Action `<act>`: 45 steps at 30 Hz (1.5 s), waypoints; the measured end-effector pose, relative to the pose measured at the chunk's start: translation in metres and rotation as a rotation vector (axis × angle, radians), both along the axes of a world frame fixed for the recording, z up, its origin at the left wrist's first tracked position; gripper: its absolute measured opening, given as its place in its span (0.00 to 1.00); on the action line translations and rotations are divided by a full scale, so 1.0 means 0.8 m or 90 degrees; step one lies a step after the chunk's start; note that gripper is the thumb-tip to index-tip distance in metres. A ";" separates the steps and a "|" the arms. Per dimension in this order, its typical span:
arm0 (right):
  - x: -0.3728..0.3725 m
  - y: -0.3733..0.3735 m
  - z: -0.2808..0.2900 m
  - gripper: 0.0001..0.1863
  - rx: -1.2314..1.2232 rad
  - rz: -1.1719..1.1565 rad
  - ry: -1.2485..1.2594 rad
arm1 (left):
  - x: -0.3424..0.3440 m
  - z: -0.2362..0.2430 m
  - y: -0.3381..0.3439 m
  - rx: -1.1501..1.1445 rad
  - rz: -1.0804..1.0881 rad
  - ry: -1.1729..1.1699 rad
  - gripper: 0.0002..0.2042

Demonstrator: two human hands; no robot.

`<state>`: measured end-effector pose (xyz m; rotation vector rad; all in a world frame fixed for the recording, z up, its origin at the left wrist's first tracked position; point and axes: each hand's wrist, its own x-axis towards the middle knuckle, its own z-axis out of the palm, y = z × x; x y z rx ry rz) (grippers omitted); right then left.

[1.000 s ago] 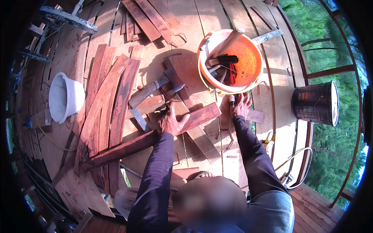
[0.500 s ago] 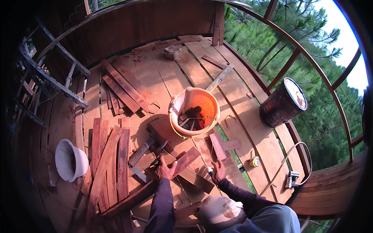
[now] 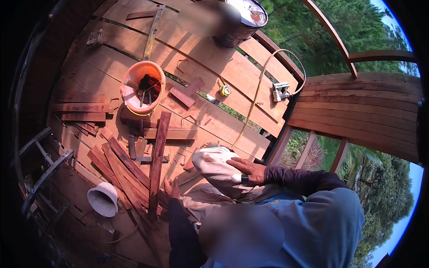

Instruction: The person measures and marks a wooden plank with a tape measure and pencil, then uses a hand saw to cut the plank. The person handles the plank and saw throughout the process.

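Observation:
My left hand is at the right side of a long reddish-brown wooden board, with its fingers apart; whether it touches the board is unclear. Over my raised knee rests my right hand, fingers stretched forward. Under its palm it holds a short black-and-white object, whose kind I cannot make out. The board lies across a grooved wooden piece and a flat metal blade. A hammer-like tool lies left of the board.
Loose boards lie to the left, near a white bowl and a ladder. Beyond are an orange bucket of tools and a yellow tape measure. A nail gun with a hose and a dark pail stand near the platform edge.
The view has turned to the right. My right hand has come back onto my knee. My left hand has slid off the board, which now points away from me.

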<state>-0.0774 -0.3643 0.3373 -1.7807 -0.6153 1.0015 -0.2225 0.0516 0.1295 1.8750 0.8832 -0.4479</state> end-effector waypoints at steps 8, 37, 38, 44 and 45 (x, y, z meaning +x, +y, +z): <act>-0.054 -0.004 0.188 0.51 -0.302 0.058 0.177 | -0.143 0.390 -0.138 0.037 -0.352 0.069 0.36; -0.178 0.088 0.270 0.15 -0.566 -0.168 0.060 | -0.229 0.464 -0.021 -0.326 0.008 0.214 0.52; -0.175 0.095 0.278 0.17 -0.589 -0.169 0.005 | -0.228 0.458 -0.019 -0.304 -0.011 0.219 0.51; -0.187 0.107 0.271 0.18 -0.609 -0.257 0.174 | -0.250 0.419 0.007 -0.249 -0.114 0.195 0.48; -0.198 0.099 0.261 0.19 -0.593 -0.269 0.187 | -0.254 0.406 0.014 -0.288 -0.114 0.189 0.49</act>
